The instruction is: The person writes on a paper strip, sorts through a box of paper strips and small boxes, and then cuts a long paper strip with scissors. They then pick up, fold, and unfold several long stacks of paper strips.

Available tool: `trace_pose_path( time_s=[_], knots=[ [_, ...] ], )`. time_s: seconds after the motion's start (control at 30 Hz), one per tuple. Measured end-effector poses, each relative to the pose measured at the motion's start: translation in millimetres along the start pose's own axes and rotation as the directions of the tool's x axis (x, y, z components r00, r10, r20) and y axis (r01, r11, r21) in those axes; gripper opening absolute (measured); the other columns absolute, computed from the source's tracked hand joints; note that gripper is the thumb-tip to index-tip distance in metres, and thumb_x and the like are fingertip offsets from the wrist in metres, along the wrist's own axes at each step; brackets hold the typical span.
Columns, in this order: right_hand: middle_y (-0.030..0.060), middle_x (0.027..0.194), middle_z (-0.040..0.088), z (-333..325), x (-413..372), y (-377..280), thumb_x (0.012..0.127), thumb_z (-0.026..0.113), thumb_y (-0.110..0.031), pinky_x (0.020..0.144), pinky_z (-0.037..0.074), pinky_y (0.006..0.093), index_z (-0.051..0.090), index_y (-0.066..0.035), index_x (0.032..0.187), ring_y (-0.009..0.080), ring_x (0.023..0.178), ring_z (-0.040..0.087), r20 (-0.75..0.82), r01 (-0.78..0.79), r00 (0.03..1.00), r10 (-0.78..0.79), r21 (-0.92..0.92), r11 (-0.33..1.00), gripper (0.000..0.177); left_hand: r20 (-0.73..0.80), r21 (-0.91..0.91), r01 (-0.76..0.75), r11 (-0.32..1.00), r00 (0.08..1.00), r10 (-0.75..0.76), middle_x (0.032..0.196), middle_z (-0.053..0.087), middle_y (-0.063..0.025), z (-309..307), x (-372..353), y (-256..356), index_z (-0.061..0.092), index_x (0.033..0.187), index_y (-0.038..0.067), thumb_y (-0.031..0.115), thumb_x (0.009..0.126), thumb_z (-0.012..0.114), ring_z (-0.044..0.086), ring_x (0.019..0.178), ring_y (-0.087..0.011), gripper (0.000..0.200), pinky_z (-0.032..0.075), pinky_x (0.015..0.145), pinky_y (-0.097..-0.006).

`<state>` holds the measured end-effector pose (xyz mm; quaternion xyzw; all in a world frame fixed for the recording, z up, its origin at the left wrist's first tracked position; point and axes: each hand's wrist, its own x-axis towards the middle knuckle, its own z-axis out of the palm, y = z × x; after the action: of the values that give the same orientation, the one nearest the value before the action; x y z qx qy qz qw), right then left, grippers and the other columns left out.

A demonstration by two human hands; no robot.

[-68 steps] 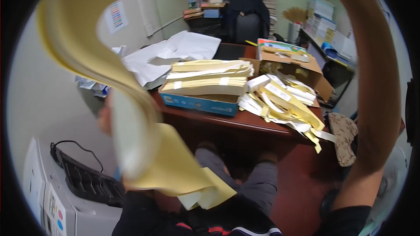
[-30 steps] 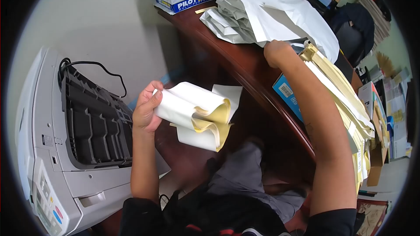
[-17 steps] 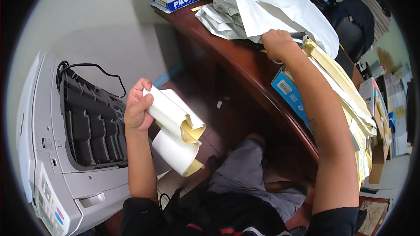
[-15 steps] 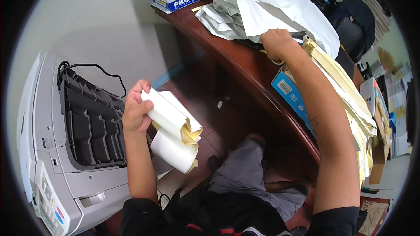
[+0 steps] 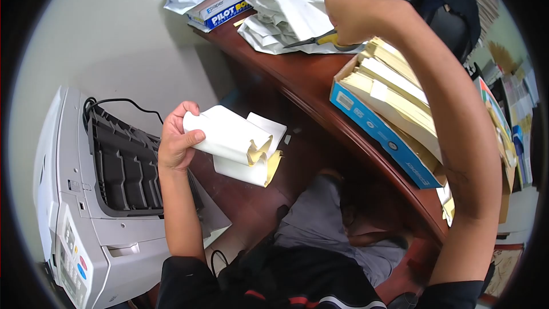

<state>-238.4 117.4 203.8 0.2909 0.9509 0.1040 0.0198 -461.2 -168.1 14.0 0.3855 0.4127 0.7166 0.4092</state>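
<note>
Closed grip of the left hand (image 5: pixel 179 137) was kept on a folded paper bundle (image 5: pixel 229 137), suspended off the desk (image 5: pixel 320 83)'s near edge; scissors (image 5: pixel 329 39) were gripped by the right hand (image 5: pixel 355 16) beside the white wrapping (image 5: pixel 291 3).

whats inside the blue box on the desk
The blue box holds pale yellow paper stacks with some white pieces among them. Whatever lies beneath the stacks is covered, and the right forearm hides part of the contents.
</note>
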Motion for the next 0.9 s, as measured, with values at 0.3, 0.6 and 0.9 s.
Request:
trace_pose_path(
  time_s=[0.3,0.6,0.9],
  knots=[
    [0.0063,0.087,0.072,26,-237,43,0.085,0.084,-0.019,0.061,0.051,0.0241,0.064,0.002,0.108,0.0059,0.073,0.064,0.186,-0.198,0.876,-0.444,0.98,0.019,0.037,0.204,0.123,0.026,0.992,0.978,-0.051,0.094,0.069,-0.0022,79,-8,11,0.057,0.107,0.007,0.0,0.07,0.091,0.067,0.085,-0.0099,0.05,0.053,0.078,-0.0233],
    [-0.0012,0.09,0.066,190,-415,-9,0.072,0.095,-0.015,0.055,0.029,0.0166,0.06,0.004,0.124,-0.0022,0.066,0.046,0.109,-0.305,0.94,-0.323,0.693,-0.654,0.065,0.409,0.178,0.171,0.969,0.883,-0.231,0.105,0.069,-0.0042,186,-25,-15,0.061,0.117,0.003,-0.003,0.066,0.092,0.068,0.094,-0.0105,0.06,0.054,0.084,-0.0242],
    [0.0025,0.092,0.066,196,-455,-2,0.071,0.095,-0.016,0.06,0.037,0.0158,0.058,0.007,0.123,0.0015,0.072,0.056,0.094,-0.252,0.963,-0.251,0.639,-0.726,0.068,0.54,0.213,0.192,0.958,0.794,-0.279,0.107,0.07,-0.0046,225,-22,-35,0.061,0.115,0.004,-0.003,0.069,0.091,0.067,0.097,-0.0096,0.054,0.054,0.087,-0.025]
  ],
)
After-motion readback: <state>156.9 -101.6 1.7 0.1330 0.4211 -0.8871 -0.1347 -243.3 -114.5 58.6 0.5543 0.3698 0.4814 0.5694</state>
